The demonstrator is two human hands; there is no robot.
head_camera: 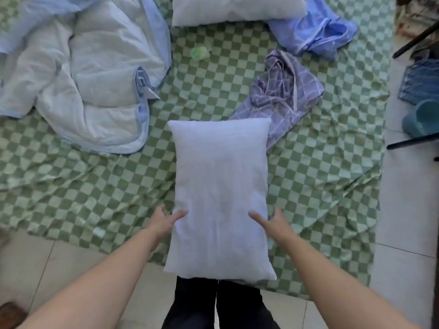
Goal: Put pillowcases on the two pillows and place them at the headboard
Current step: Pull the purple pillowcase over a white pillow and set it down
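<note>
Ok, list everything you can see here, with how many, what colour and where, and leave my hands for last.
Bare pillow: one, white, lengthwise at the near bed edge, overhanging it.
Second pillow: one, white, far end of the bed.
Checked pillowcase: one, purple-grey, crumpled beyond the near pillow, right.
Blue pillowcase: one, blue, crumpled by the far pillow.
Quilt: one, white with blue edging, bunched on the left.
Small object: one, green, mid-bed; too blurred to identify.
Sheet: one, green checked, covering the bed.
Left hand: grip on the near pillow's left side.
Right hand: grip on its right side.
</note>
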